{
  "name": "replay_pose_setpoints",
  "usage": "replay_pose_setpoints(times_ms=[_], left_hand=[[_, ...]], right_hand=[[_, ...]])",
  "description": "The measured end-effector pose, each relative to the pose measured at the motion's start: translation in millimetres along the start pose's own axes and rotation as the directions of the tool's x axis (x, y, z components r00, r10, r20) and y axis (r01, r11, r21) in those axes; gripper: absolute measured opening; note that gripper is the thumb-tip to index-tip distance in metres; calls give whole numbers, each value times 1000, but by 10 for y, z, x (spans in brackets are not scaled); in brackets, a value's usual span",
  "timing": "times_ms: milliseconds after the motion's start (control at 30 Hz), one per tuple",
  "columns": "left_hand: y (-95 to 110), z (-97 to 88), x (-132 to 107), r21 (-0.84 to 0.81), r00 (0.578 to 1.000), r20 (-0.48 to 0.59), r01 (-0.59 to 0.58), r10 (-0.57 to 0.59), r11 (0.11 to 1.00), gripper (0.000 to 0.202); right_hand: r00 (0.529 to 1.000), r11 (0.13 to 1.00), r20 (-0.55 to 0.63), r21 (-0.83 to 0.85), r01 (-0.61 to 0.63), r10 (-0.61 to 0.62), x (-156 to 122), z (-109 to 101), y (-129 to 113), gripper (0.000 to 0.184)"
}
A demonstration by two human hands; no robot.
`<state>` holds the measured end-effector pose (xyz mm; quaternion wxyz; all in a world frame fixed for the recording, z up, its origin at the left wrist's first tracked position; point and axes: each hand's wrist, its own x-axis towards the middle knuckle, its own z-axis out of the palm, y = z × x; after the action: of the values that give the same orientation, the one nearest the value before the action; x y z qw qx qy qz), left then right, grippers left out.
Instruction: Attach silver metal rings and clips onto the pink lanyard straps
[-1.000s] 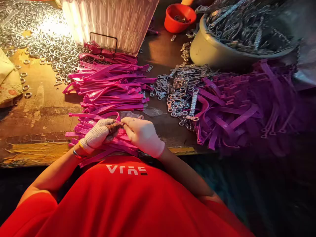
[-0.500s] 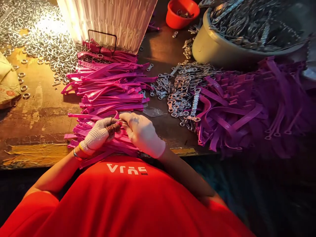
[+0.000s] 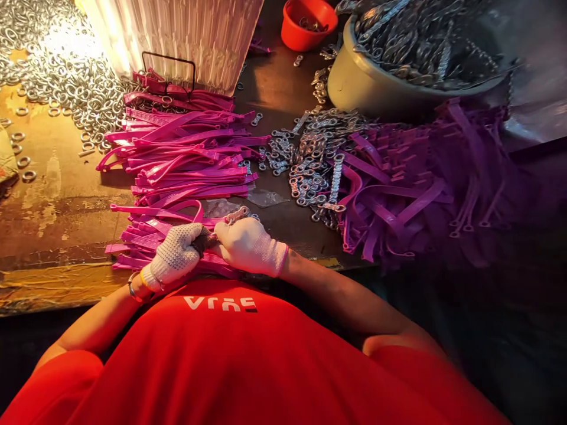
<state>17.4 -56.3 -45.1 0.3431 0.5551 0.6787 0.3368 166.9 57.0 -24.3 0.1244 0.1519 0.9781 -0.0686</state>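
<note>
Over the near magenta straps, our left hand grips a dark handle; our right hand is curled closed beside it, contents hidden. A slackening left grip could let it slip.

We see white letters in one row across the front of the red shirt. The left one looks like a V to us, and the last one has a dark bit at its bottom. We can't read the whole word. The pink straps have pale spots, too small for us to read.
</note>
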Motion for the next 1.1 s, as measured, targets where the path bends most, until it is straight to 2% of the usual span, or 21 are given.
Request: replay_pose_setpoints(times_ms=[100, 167, 200, 267, 300, 367, 400, 433, 467, 533, 567, 600, 667, 733, 800, 867, 1000, 1100], left_hand=[[115, -173, 40, 22, 987, 147, -66, 62, 998, 19], [156, -393, 56, 137, 977, 205, -82, 52, 987, 19], [153, -523, 51, 214, 981, 191, -69, 27, 974, 20], [97, -777, 9, 326, 998, 62, 7, -28, 945, 29], [52, -879, -25, 325, 999, -7, 51, -52, 944, 31], [-34, -987, -104, 213, 989, -95, 135, -117, 968, 35], [-60, -987, -137, 109, 981, -97, 180, -170, 978, 38], [-68, -953, -158, -26, 970, -80, 228, -229, 973, 39], [-56, -890, -160, -181, 956, -41, 277, -289, 944, 39], [25, -705, -101, -489, 923, 47, 354, -382, 797, 38], [85, -600, -40, -616, 908, 82, 369, -410, 695, 37], [149, -495, 36, -715, 897, 105, 368, -429, 595, 38], [265, -307, 209, -844, 890, 138, 335, -434, 418, 42], [330, -161, 359, -909, 899, 160, 295, -408, 294, 44], [334, -58, 446, -932, 910, 167, 272, -380, 240, 44], [296, 12, 463, -941, 920, 145, 242, -363, 237, 45], [195, 86, 372, -950, 928, 80, 181, -363, 254, 51], [146, 106, 277, -959, 911, 86, 185, -403, 214, 51]], right_hand=[[995, 996, 45, 25, 86, -87, -48, -71, 77, 40], [987, 989, 79, 63, 135, -139, -111, -139, 144, 37], [986, 988, 95, 81, 128, -136, -153, -167, 187, 37], [990, 990, 118, 125, 68, -83, -251, -202, 300, 39], [990, 985, 124, 168, 51, -72, -298, -206, 377, 39], [994, 956, 76, 288, 55, -80, -364, -185, 583, 34], [999, 943, 14, 331, 37, -44, -376, -160, 714, 31], [997, 939, -59, 344, -21, 44, -369, -126, 860, 28], [975, 937, -131, 323, -129, 180, -342, -83, 1020, 26], [863, 894, -244, 204, -400, 442, -232, 21, 1350, 24], [822, 865, -274, 127, -485, 500, -155, 76, 1508, 25], [814, 855, -283, 51, -515, 507, -69, 128, 1652, 26], [854, 875, -264, -63, -480, 449, 107, 216, 1882, 30], [880, 890, -242, -108, -444, 409, 254, 276, 2025, 33], [873, 883, -236, -100, -458, 427, 346, 314, 2095, 32], [863, 877, -247, -86, -473, 441, 385, 340, 2121, 31], [864, 885, -276, -85, -458, 421, 405, 384, 2122, 33], [849, 876, -259, -20, -482, 461, 437, 413, 2093, 34]])
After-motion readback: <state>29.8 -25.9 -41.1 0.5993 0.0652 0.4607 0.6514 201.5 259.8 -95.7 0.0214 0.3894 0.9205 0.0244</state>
